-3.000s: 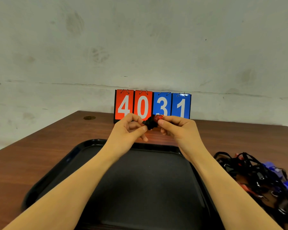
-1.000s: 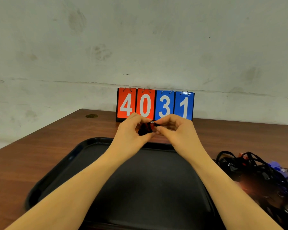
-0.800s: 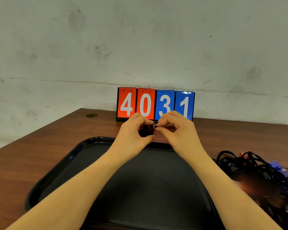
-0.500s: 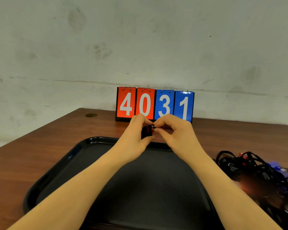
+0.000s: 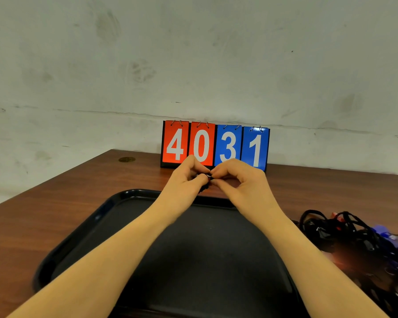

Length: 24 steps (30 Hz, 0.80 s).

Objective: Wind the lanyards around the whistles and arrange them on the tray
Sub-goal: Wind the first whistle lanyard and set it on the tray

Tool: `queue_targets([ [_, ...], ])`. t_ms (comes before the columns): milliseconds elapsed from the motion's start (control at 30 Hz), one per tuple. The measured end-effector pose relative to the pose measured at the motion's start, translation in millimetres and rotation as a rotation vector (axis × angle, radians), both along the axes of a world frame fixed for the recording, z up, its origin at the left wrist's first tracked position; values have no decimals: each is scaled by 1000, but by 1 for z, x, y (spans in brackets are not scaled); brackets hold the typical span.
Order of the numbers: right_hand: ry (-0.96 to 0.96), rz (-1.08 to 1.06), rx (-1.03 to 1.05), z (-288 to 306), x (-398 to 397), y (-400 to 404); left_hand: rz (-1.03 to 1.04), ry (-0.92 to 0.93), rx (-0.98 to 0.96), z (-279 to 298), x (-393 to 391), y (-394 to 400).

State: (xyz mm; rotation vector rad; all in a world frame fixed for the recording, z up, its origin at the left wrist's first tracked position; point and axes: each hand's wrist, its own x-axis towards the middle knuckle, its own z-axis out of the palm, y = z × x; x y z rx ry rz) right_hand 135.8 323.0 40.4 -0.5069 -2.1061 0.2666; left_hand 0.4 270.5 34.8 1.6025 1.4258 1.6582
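— From where is the scene seen?
— A single wide-angle view is given from head height, faced forward and slightly down across a brown table (image 5: 62,210) toward a pale wall (image 5: 193,53).
— How near is it set?
— Both forearms are seen entering from the bottom edge, and the black tray (image 5: 83,237) is cut off by that edge; the number board (image 5: 215,145) at the wall stands farther off. Straight lines are bent near the edges.
— Is any part shared with another view?
— Only one view is provided.
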Motion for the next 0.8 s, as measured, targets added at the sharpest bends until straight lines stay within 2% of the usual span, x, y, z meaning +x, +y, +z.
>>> queue_targets([
  [133, 7, 5, -6, -1, -1, 0, -12, -74, -13, 0, 0, 0],
  [300, 15, 6, -88, -1, -1, -1, 30, -61, -15, -2, -3, 2],
  [500, -36, -14, -131, 0, 0, 0, 42, 40, 18, -2, -3, 2],
  [700, -68, -12, -203, 0, 1, 0, 68, 257, 37, -4, -4, -1],
  [800, -36, -15, -220, -1, 1, -2, 52, 293, 52, -4, -5, -3],
])
